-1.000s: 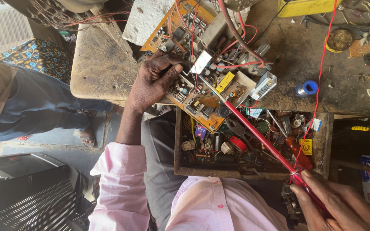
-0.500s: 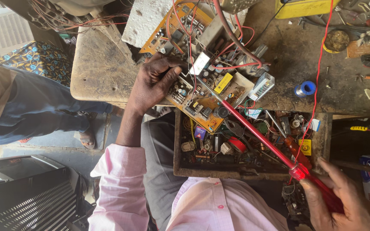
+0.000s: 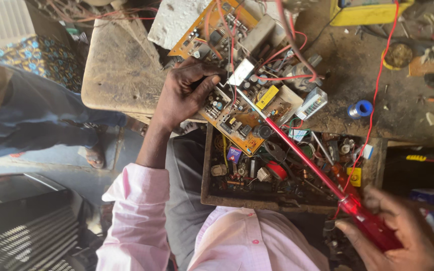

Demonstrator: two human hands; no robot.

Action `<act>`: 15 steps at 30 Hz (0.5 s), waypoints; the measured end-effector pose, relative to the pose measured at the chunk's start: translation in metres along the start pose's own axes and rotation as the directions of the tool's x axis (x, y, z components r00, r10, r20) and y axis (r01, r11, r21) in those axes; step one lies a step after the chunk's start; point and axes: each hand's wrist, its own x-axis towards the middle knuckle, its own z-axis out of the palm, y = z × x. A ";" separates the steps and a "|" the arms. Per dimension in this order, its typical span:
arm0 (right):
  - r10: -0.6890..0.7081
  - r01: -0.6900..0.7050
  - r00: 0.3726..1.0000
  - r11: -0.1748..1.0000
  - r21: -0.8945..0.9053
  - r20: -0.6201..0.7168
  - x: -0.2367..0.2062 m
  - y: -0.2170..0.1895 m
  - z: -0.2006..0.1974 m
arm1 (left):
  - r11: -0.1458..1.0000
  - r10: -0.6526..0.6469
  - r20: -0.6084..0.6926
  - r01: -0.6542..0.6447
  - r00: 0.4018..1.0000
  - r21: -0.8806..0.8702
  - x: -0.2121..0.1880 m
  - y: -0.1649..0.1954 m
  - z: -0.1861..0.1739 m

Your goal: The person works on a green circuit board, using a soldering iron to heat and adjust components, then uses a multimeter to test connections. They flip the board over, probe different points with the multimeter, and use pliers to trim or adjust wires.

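Gripping the left edge of the circuit board (image 3: 237, 108), the left hand (image 3: 184, 93) steadies it on the desk (image 3: 116, 70). The right hand (image 3: 398, 233) is clamped on a red probe (image 3: 307, 160) whose tip touches the board's middle. An open drawer (image 3: 287, 203) of parts sits below.

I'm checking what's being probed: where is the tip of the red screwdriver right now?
In the head view, the red screwdriver runs from the right hand at lower right up-left, its tip on the circuit board beside the left hand.
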 end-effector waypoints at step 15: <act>0.062 -0.080 0.992 0.982 0.171 0.106 0.005 0.056 0.003 | 0.995 0.064 -0.054 -0.068 0.996 -0.077 -0.005 -0.027 -0.018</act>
